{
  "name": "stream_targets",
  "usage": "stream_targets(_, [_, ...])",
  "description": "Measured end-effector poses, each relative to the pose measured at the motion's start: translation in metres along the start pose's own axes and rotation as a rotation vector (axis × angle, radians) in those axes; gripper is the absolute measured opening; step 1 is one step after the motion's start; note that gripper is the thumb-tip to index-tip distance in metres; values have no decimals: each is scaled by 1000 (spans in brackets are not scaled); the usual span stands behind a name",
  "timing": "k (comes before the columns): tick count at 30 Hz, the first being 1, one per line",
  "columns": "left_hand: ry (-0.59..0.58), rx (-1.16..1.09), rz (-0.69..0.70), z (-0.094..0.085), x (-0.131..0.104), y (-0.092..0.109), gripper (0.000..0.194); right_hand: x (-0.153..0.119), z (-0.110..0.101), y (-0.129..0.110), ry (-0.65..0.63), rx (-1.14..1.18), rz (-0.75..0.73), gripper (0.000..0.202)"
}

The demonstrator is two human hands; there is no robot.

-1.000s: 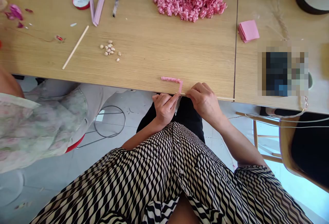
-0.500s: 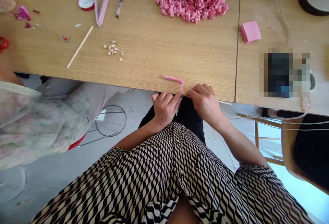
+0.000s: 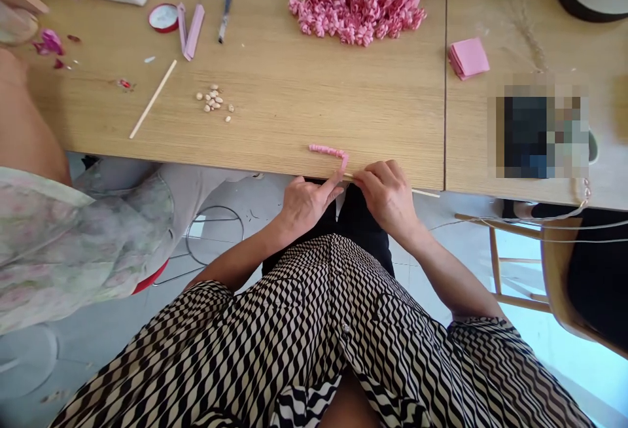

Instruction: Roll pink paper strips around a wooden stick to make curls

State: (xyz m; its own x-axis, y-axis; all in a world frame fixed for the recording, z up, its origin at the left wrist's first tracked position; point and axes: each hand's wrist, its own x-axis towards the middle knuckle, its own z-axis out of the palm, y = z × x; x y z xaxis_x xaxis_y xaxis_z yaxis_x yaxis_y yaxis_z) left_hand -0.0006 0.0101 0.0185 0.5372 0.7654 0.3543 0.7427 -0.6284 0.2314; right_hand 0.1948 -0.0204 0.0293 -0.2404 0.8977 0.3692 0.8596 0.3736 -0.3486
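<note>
At the table's front edge, my right hand (image 3: 387,192) is closed round a thin wooden stick (image 3: 426,192), whose far end juts out to the right. A pink paper strip (image 3: 344,161), curled and crimped along its left part, lies bent on the tabletop, its lower end at the stick's left tip. My left hand (image 3: 305,205) is beside it, index finger stretched out and touching the strip's lower end. The left thumb is held apart below, and the other fingers are loosely bent. Part of the stick is hidden beneath my right fingers.
Pistachio-like nuts (image 3: 213,99) and a second wooden stick (image 3: 153,99) lie to the left. Further back are a pink curled-paper heap (image 3: 363,2), folded pink strips (image 3: 192,32), a pen (image 3: 224,19) and a pink paper stack (image 3: 469,58). Another person's arm (image 3: 34,120) is at left.
My left index finger has straightened and the thumb has come away from it. The right hand stays on the stick. The other person's arm has come further into view at left.
</note>
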Motion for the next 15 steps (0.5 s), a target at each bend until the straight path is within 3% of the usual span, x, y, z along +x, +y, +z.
stream_targets(7, [-48,23,-21,1,13,-8,43,6,1,1,-53,-75,-7,20])
stream_targets(11, [64,60,-32,-6,6,-6,39,9,0,1,-64,-117,-19,23])
stream_targets(15, [173,121,50,-11,3,-1,30,10,1,2,-65,-144,-28,22])
